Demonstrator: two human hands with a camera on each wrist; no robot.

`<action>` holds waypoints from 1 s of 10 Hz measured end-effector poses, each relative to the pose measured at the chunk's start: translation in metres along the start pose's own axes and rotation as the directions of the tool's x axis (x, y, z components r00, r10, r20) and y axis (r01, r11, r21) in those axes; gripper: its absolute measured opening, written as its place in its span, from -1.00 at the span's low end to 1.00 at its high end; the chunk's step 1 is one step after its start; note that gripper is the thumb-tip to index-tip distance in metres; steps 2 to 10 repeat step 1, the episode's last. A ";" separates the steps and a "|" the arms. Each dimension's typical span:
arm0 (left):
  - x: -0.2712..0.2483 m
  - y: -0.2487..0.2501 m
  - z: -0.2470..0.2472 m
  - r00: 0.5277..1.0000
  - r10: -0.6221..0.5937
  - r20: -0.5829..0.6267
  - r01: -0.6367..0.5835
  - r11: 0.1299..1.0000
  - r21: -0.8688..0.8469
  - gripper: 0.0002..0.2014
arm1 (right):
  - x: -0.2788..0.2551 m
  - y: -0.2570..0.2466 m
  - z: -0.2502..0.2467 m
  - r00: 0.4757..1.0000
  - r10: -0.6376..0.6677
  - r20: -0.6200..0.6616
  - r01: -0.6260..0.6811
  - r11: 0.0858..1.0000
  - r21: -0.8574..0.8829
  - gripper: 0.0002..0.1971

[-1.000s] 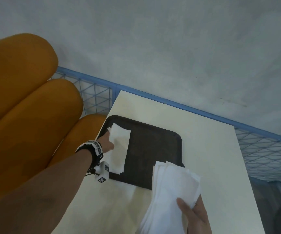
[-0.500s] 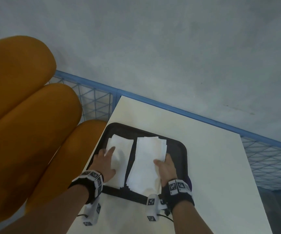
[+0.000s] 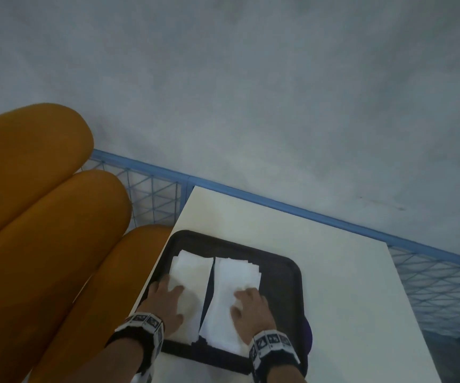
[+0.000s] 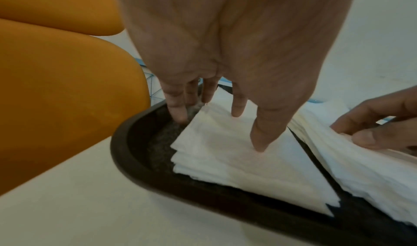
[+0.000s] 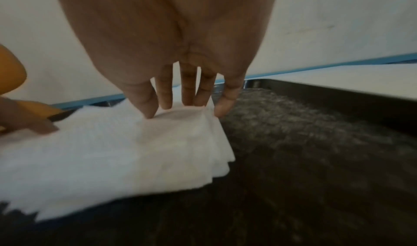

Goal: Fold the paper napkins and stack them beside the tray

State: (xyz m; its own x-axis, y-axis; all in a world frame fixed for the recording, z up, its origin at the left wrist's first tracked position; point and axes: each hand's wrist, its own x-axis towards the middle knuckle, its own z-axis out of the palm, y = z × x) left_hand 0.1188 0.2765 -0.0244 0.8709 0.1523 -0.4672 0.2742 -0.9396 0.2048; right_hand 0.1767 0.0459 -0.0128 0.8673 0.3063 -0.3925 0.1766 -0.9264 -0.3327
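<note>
Your left hand lay flat on the left stack of white folded paper napkins, its fingers spread and pressing down. Your right hand rested on the right stack of white paper napkins, fingers slightly parted, tips bunching the top sheet. Both stacks sat side by side inside the dark rectangular plastic tray on the cream desk, beside an orange cushioned seat.

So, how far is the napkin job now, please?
Done: two napkin piles, the left pile and the right pile, lie folded inside the dark tray. In hand: the left hand and right hand press on them. Left: nothing is stacked on the table beside the tray yet.
</note>
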 end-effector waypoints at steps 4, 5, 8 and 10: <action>-0.015 0.005 -0.003 1.000 0.007 0.016 -0.006 0.999 -0.046 -0.33 | -0.017 0.011 -0.014 0.993 -0.072 0.089 0.067 0.996 0.067 -0.49; -0.015 0.005 -0.003 1.000 0.007 0.016 -0.006 0.999 -0.046 -0.33 | -0.017 0.011 -0.014 0.993 -0.072 0.089 0.067 0.996 0.067 -0.49; -0.015 0.005 -0.003 1.000 0.007 0.016 -0.006 0.999 -0.046 -0.33 | -0.017 0.011 -0.014 0.993 -0.072 0.089 0.067 0.996 0.067 -0.49; -0.015 0.005 -0.003 1.000 0.007 0.016 -0.006 0.999 -0.046 -0.33 | -0.017 0.011 -0.014 0.993 -0.072 0.089 0.067 0.996 0.067 -0.49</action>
